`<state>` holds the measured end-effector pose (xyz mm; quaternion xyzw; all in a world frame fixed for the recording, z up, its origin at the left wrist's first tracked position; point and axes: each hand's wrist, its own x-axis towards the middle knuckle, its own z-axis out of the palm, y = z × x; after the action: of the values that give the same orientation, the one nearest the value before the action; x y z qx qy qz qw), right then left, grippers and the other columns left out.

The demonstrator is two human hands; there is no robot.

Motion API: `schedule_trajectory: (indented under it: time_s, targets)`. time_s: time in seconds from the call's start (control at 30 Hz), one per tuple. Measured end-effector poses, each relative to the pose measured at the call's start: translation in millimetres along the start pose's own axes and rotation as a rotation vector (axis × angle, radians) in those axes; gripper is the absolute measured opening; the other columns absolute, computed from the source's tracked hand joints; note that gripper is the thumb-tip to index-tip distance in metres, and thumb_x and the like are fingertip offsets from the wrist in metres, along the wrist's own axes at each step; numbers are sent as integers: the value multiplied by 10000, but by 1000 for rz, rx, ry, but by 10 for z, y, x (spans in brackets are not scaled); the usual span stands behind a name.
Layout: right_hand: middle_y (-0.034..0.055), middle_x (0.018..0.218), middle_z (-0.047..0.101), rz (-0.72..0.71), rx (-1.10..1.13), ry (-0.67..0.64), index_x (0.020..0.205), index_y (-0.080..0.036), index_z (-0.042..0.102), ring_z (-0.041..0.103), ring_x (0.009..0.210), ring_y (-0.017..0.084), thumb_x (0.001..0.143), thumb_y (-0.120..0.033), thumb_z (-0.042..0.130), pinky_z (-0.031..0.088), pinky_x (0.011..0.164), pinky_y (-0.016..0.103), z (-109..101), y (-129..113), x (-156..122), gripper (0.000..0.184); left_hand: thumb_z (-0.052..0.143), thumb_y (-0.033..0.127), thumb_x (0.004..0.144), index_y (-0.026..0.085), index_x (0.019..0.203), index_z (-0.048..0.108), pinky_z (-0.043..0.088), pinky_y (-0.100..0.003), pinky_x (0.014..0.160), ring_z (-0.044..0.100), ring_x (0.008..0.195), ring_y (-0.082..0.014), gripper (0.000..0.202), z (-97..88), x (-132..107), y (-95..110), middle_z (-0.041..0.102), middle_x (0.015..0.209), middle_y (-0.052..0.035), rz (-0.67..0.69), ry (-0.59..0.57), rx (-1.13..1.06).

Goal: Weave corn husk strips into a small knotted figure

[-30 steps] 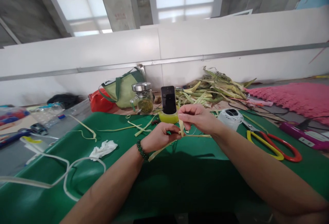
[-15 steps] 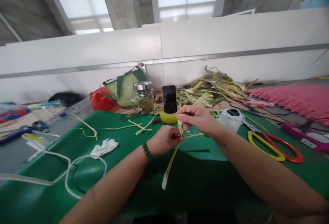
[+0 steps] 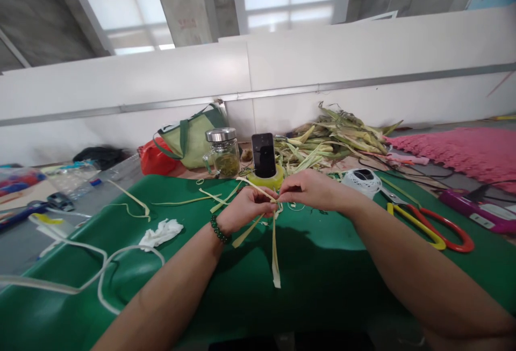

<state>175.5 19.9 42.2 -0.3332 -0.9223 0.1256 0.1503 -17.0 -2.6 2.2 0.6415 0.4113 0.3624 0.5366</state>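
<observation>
Pale corn husk strips (image 3: 275,257) meet between my two hands above the green mat (image 3: 322,281). One strip hangs straight down, another slants to the lower left, and a third points up and left past my fingers. My left hand (image 3: 250,206), with a dark green bead bracelet (image 3: 219,229) at its wrist, pinches the strips near their crossing. From the other side, my right hand (image 3: 304,190) closes its fingertips on the strips at the same spot. The exact crossing is partly hidden by the fingers.
Behind the hands a phone (image 3: 264,155) leans on a yellow tape roll (image 3: 268,180). A glass jar (image 3: 223,157) stands left of it, a husk pile (image 3: 342,130) right. White thread (image 3: 362,181) and scissors (image 3: 433,227) lie at right; crumpled tissue (image 3: 162,234) and white cable (image 3: 105,286) at left.
My right hand has come down beside my left. The upright strip now tilts to the upper left, the hanging one has swung more vertical, and another shows at lower left.
</observation>
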Motion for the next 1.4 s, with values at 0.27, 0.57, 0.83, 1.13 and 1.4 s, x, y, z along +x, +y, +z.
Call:
schedule_trajectory:
  time_s: [0.27, 0.57, 0.83, 1.13, 1.4]
  targets:
    - [27, 738, 676, -147, -73, 69, 774, -176, 692, 576, 659, 146, 810, -189, 534, 341, 578, 232, 69, -3, 5, 162, 723, 372, 642, 114, 630, 652, 442, -215, 543, 520, 535, -85, 268, 44, -32, 39, 598, 621, -12, -7, -16, 50]
    - [17, 763, 686, -183, -32, 61, 776, -190, 685, 591, 675, 146, 838, -199, 526, 382, 615, 241, -27, 92, -24, 171, 748, 306, 625, 113, 703, 703, 445, -220, 567, 546, 568, -103, 213, -46, -28, 32, 656, 644, -28, -32, 52, 92]
    - [59, 708, 631, -246, -174, 697, 699, -194, 604, 538, 722, 183, 877, -262, 498, 418, 695, 309, 118, 55, 18, 218, 729, 224, 677, 113, 739, 682, 441, -193, 529, 553, 525, -81, 136, -45, 23, 60, 620, 594, -11, -196, 308, -352]
    - [71, 762, 656, -191, -112, 542, 767, -172, 647, 542, 742, 185, 888, -326, 495, 395, 678, 294, 271, -68, 66, 248, 748, 200, 576, 102, 598, 668, 403, -187, 478, 482, 472, -66, 129, 50, 1, 46, 578, 529, 11, -159, 195, -146]
    - [7, 678, 615, -7, 33, 246, 684, -170, 602, 509, 610, 117, 796, -196, 558, 301, 553, 222, 377, -98, 135, 123, 640, 149, 560, 110, 488, 652, 345, -214, 470, 425, 447, -85, 82, 127, 54, -163, 512, 408, 18, 11, 217, 280]
